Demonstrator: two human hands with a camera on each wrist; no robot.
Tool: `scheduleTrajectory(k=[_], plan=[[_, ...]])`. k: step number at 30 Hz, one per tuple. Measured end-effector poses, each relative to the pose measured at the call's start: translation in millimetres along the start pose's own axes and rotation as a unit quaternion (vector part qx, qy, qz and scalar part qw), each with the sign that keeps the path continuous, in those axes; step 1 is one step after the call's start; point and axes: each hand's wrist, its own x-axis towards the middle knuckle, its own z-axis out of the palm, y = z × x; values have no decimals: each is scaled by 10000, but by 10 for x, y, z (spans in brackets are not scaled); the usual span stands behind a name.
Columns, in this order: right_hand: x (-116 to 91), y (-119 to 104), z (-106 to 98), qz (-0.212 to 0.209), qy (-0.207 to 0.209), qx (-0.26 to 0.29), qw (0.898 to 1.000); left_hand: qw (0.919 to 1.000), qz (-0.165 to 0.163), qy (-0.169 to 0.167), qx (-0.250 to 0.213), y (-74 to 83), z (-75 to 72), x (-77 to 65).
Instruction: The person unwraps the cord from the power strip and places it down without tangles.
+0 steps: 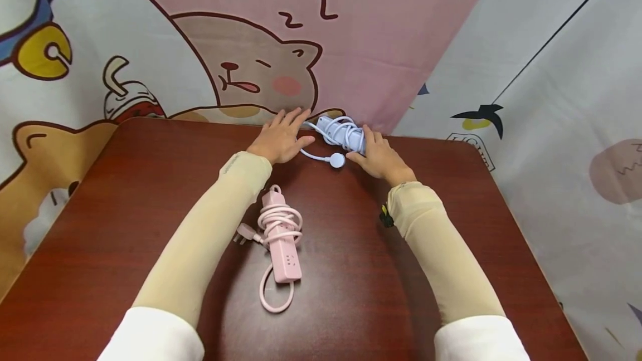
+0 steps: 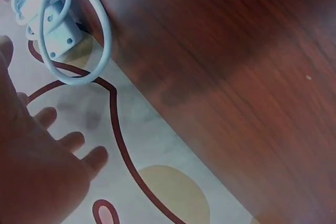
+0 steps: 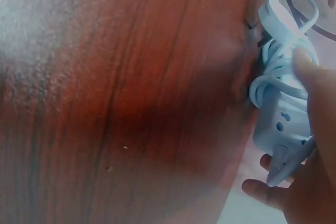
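Observation:
At the table's far edge, a light blue power strip (image 1: 357, 141) (image 3: 275, 121) lies slanted with its cord wound round it. My right hand (image 1: 381, 155) grips its right end, thumb on the near side and fingers on the far side. The round plug (image 1: 337, 160) rests in front of the strip on a loop of cord. Left of the strip, my left hand (image 1: 281, 137) is spread with straight fingers by the cord loop. In the left wrist view those fingers (image 2: 94, 161) hold nothing, and the cord loop (image 2: 106, 35) arcs beyond them.
A pink power strip (image 1: 285, 261) wrapped in its own cord lies nearer on the brown table (image 1: 351, 294), beside my left forearm. Its plug (image 1: 246, 232) sticks out to the left. A cartoon-printed cloth (image 1: 381, 27) hangs right behind the table's far edge.

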Motion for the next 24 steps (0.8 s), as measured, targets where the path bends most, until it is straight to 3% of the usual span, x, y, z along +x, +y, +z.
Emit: scheduleTrajectory(k=[7, 15, 24], plan=[[18, 12, 86, -88, 175, 58, 9998, 9999, 80, 131, 68, 107, 13, 158], [26, 14, 161, -187, 151, -95, 9997, 9999, -26, -136, 41, 142, 163, 309], [31, 95, 128, -347, 523, -234, 9978, 9991, -47, -405, -63, 184, 78, 429]])
